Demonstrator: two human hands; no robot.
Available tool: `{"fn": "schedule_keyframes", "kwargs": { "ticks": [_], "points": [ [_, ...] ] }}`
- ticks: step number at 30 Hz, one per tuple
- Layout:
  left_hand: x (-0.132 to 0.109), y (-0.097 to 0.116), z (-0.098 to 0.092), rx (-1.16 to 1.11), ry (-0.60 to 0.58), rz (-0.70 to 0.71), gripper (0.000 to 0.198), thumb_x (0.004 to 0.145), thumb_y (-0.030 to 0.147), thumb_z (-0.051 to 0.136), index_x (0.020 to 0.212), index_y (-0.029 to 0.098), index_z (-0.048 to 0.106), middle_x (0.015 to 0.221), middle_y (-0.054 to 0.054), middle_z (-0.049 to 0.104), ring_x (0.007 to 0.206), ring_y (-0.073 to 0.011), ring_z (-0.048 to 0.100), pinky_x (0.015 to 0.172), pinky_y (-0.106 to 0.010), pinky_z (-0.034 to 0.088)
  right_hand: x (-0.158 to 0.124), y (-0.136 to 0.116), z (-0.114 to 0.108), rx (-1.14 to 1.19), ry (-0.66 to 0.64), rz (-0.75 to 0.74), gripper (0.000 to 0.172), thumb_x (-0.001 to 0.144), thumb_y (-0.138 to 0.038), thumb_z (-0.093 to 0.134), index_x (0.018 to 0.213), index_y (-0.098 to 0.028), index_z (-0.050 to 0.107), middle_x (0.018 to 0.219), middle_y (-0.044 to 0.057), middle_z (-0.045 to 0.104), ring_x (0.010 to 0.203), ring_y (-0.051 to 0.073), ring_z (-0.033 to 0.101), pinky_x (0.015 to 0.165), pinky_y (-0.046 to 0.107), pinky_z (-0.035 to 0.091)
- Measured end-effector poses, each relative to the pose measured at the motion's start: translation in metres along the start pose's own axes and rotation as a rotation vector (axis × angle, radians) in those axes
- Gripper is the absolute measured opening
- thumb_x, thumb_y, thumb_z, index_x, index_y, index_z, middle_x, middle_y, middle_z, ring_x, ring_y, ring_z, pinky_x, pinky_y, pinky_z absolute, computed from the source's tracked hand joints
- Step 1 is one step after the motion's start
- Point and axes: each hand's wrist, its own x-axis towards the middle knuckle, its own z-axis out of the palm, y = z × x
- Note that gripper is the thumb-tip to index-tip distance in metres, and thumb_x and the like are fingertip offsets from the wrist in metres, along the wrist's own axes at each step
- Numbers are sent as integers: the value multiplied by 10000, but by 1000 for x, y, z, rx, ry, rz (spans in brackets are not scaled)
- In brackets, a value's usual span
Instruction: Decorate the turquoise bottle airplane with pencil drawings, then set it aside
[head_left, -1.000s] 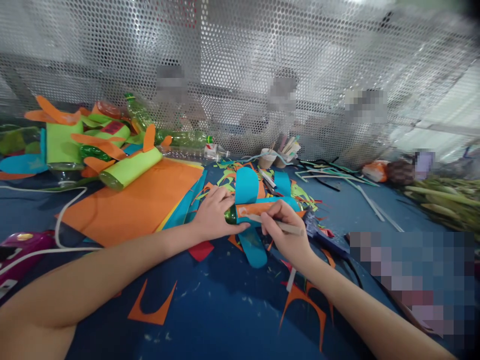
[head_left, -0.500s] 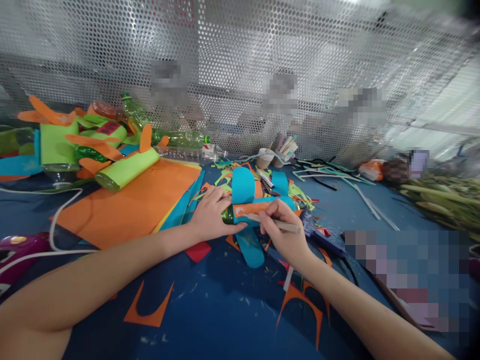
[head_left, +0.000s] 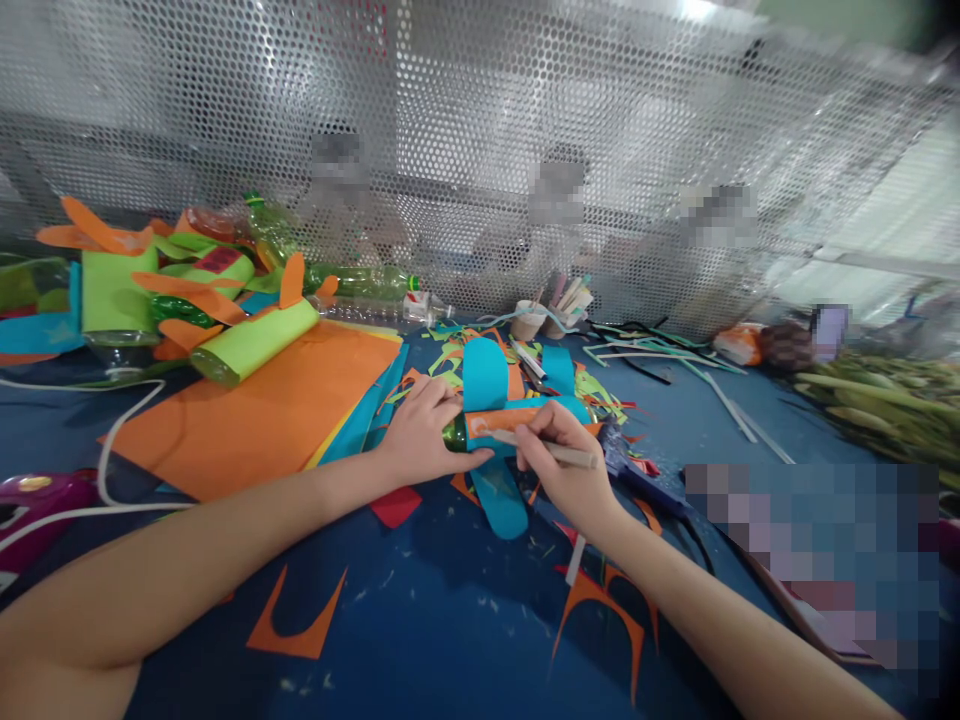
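left hand (head_left: 420, 432) steadies paper-wrapped bottle (head_left: 501, 425), right hand (head_left: 559, 465) holds stick (head_left: 551, 450)

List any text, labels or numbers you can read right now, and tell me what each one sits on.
No text can be read.
The label on the clear bottle by the mesh wall is too small and blurred.
The dark red patch on the green paper roll shows no legible writing.
The orange strip under the stick in the right hand bears only a pale smear; the left hand steadies it.
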Motion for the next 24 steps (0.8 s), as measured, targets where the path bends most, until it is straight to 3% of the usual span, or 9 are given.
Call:
{"fn": "schedule_keyframes", "kwargs": {
  "ticks": [24],
  "points": [
    [1,1,-1,1,28,26,463,690,602,657,778,151,596,801,-57,482,819,-235,487,783,-410,470,0,-1,0,31,9,-16,239,889,-282,525,704,-233,383,539,-59,509,481,102,470,504,243,376]
  ]
}}
